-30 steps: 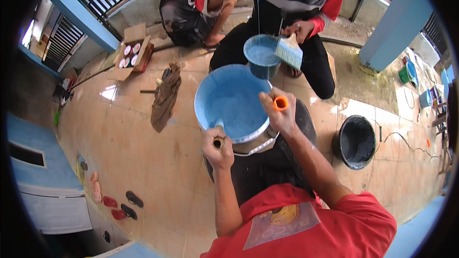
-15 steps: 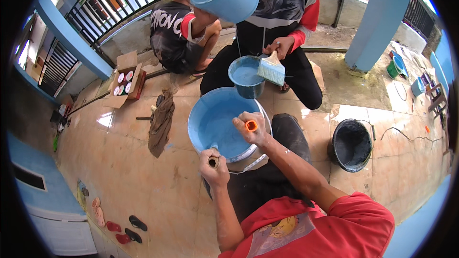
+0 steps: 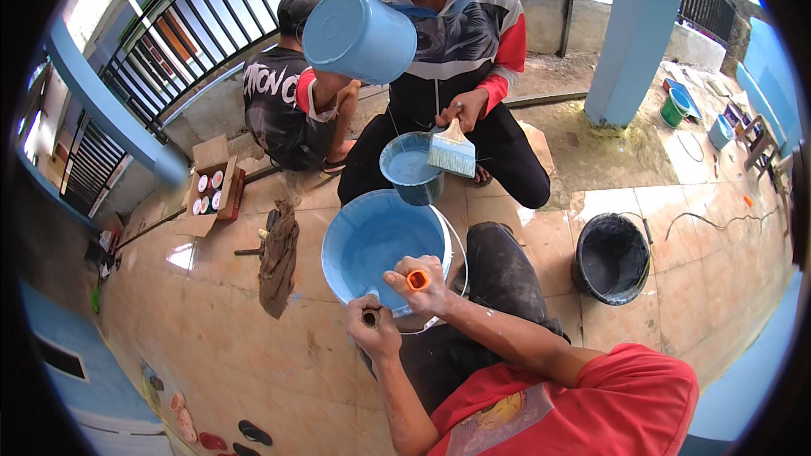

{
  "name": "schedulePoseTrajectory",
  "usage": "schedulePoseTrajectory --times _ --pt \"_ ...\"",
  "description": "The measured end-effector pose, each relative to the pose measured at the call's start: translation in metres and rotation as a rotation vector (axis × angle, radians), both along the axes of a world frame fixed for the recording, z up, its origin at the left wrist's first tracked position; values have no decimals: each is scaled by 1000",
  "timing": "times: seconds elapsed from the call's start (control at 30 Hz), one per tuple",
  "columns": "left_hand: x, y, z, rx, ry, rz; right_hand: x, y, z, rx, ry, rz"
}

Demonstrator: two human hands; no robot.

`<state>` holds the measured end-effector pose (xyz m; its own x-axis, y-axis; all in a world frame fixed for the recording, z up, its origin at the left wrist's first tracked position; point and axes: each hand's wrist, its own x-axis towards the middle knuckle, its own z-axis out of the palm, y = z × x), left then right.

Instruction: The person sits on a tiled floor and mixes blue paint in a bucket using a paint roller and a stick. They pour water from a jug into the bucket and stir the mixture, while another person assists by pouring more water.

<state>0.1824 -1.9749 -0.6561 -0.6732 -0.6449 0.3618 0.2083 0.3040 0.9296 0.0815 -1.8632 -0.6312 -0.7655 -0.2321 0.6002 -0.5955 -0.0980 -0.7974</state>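
Observation:
My left hand (image 3: 376,336) is closed round an upright, hollow-ended stick (image 3: 370,318) at the near rim of a large bucket (image 3: 335,247). Blue paint coats the bucket's inside. Just right of it, my right hand (image 3: 434,291) grips an orange handle (image 3: 417,279); the tool's lower part is hidden beneath the hand. Beyond the bucket a co-worker tips a light-blue pail (image 3: 359,38) above a small dark bucket (image 3: 421,192) with blue liquid in it. The co-worker's other hand (image 3: 467,108) holds a wide paintbrush (image 3: 453,157) at that bucket's rim.
A black bucket (image 3: 612,259) stands at right on the tiled floor. At left lie a brown rag (image 3: 278,262) and a carton (image 3: 201,225) of several cans. Another person (image 3: 279,105) crouches behind, near a blue pillar (image 3: 625,42). Sandals (image 3: 254,432) lie at lower left.
The view has tilted up, so the scene sits lower in the picture. My right hand has come nearer to me over the large bucket. Both hands keep their grips.

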Motion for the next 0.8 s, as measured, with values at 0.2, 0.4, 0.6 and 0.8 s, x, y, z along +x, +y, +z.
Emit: schedulePoseTrajectory --times 0.2,0.4,0.6,0.8 --pt "-5 -13 -16 -103 13 -7 -54 -3 -10 60 331 -103" --pt "-9 2 -1 -109 15 -6 -51 37 0 0 -8 -56" --pt "-5 15 2 -38 -13 -2 7 42 17 -14 -39 3" --pt "-6 17 4 -17 -51 7 5 8 -28 -139 126 182"
